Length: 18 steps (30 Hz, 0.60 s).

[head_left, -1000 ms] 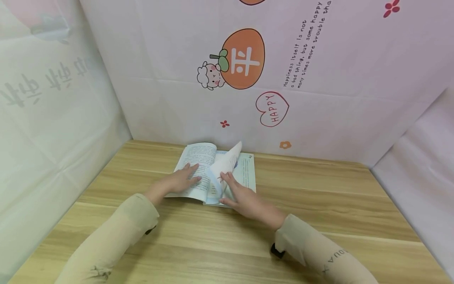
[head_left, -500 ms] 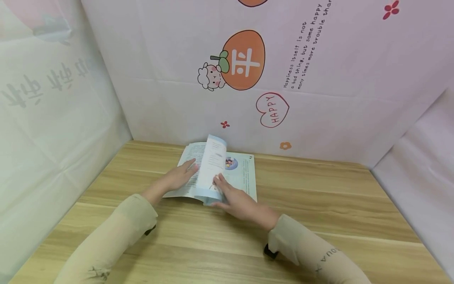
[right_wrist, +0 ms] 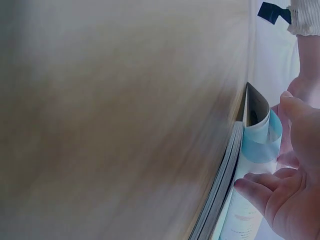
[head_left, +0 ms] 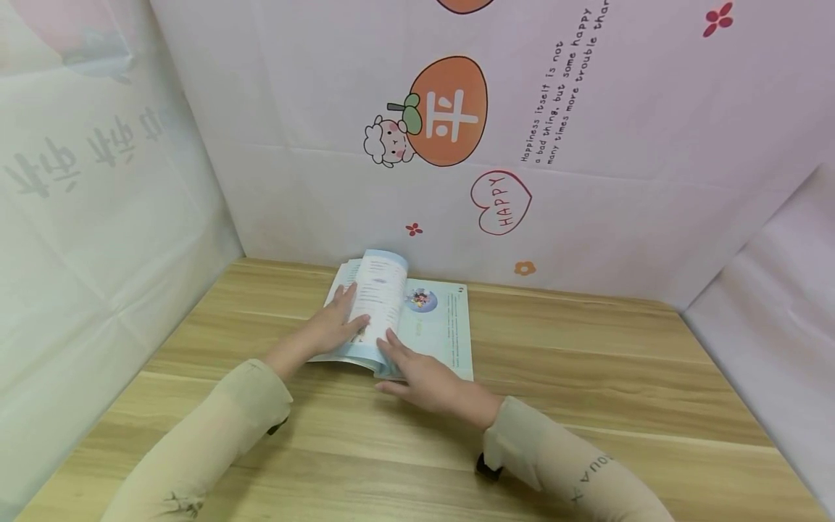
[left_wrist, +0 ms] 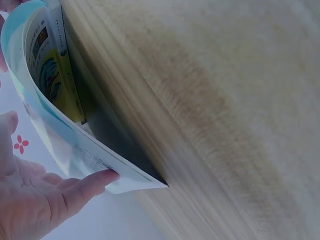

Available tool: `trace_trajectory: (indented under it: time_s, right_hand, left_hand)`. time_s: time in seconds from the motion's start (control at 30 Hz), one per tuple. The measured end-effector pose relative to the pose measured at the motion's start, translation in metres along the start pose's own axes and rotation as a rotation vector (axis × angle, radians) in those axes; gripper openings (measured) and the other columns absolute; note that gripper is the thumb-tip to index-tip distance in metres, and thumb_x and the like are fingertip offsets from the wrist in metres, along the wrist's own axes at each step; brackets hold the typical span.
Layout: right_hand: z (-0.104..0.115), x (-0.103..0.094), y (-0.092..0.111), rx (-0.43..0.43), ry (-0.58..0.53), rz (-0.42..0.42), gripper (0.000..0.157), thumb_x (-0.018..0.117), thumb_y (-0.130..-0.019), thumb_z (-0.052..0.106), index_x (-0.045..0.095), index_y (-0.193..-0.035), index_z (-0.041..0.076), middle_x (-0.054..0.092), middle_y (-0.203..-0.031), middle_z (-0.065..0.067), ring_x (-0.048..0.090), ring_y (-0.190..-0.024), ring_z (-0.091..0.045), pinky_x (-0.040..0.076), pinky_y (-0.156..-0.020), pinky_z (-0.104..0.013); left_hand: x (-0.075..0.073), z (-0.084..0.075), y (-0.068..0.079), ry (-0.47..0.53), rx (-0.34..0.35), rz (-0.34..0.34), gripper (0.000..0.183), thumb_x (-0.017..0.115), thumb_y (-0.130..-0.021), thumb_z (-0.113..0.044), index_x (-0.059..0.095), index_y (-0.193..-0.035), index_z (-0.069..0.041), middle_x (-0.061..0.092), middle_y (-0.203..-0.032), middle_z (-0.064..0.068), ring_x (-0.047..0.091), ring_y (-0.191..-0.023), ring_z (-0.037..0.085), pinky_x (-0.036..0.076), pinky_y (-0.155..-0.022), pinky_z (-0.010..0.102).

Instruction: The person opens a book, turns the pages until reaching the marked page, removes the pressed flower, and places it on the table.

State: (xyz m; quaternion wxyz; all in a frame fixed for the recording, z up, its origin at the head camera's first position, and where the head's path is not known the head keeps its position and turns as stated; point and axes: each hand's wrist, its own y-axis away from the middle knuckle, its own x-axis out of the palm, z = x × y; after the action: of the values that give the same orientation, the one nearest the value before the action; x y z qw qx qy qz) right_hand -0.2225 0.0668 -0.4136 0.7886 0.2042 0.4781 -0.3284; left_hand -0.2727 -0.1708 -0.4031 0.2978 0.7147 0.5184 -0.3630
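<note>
An open book [head_left: 437,341] lies on the wooden table near the back wall, its left pages bowed up. One leaf [head_left: 381,290] with a pale blue border curls over the left side. My left hand [head_left: 329,326] rests on the left pages, thumb and fingers spread over that leaf. In the left wrist view, the thumb of the left hand [left_wrist: 50,200] lies along the page near its lower corner. My right hand [head_left: 424,377] is at the book's near edge by the spine, fingers extended against the curled leaf. In the right wrist view the right hand [right_wrist: 295,185] has its fingers loosely extended.
The wooden table [head_left: 587,384] stretches around the book to both sides and toward me. A white printed cloth wall [head_left: 313,196] rises close behind the book, and a side cloth [head_left: 98,254] hangs at the left. Both forearms wear pale sleeves.
The curled leaf has swung from the right side over to the left pages. My right hand has moved left with it, and my left hand now lies over the leaf.
</note>
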Motion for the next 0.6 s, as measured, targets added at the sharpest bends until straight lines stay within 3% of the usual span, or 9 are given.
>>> trace_trajectory:
  time_s: [0.2,0.43,0.6]
  right_hand:
    - [0.0044,0.0031,-0.0007,-0.013,0.019,0.026,0.077,0.062,-0.102,0.045,0.029,-0.163,0.010,0.017,-0.168,-0.013,0.044,-0.142,-0.033,0.042,-0.112,-0.044]
    - [0.0057,0.0060,-0.0017,-0.029,0.026,0.056,0.077,0.060,-0.103,0.046,0.028,-0.163,0.013,0.015,-0.170,-0.009,0.045,-0.141,-0.030,0.044,-0.110,-0.043]
    - [0.0047,0.0089,-0.0019,-0.048,0.040,0.072,0.076,0.060,-0.103,0.047,0.028,-0.164,0.014,0.015,-0.170,-0.006,0.048,-0.139,-0.028,0.046,-0.109,-0.041]
  left_hand:
    - [0.0024,-0.0044,-0.0002,-0.077,-0.020,0.001,0.072,0.048,-0.109,-0.039,0.016,-0.164,-0.006,0.000,-0.163,0.038,0.021,-0.141,0.066,0.028,-0.109,0.074]
    - [0.0044,-0.0068,0.0007,-0.131,-0.025,0.036,0.067,0.045,-0.109,-0.044,0.022,-0.165,-0.015,-0.002,-0.164,0.037,0.016,-0.141,0.068,0.025,-0.108,0.077]
    - [0.0049,-0.0079,0.0008,-0.168,-0.024,0.061,0.066,0.043,-0.109,-0.045,0.023,-0.165,-0.015,-0.001,-0.163,0.037,0.016,-0.139,0.070,0.026,-0.106,0.079]
